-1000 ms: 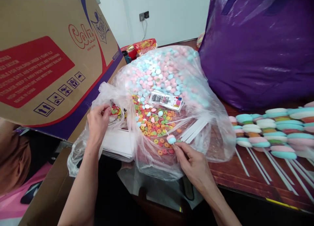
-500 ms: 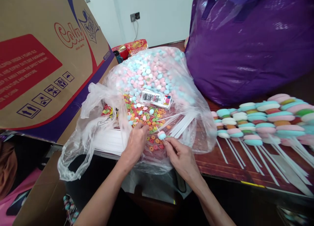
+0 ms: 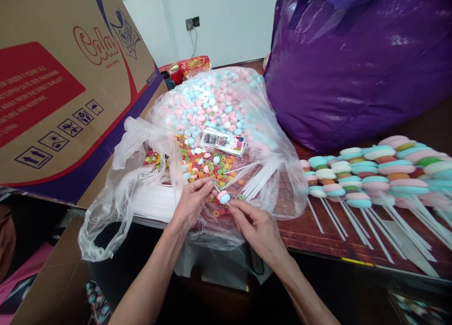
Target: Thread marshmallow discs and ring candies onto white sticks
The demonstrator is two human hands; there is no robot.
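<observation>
Head view: one "Cola" carton [image 3: 74, 92], upper left; centre, right hand [image 3: 259, 228] pinching one marshmallow stick [image 3: 223, 197], left hand [image 3: 192, 202] at tip, grip unclear.

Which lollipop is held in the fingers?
The small pink-and-blue lollipop in the right hand; the lollipops lying at right on the table carry taller stacks.

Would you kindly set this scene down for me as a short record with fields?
Right hand: pinching a white stick below its pink-and-blue piece
Left hand: fingertips by the stick's upper end; grip unclear
Near the hands: colourful rings, loose white sticks, printed cards
Beyond: many small pink and blue pieces, seen mostly through clear plastic
Right side: laden sticks on the table, a purple bag behind
Left side: cardboard box
</observation>
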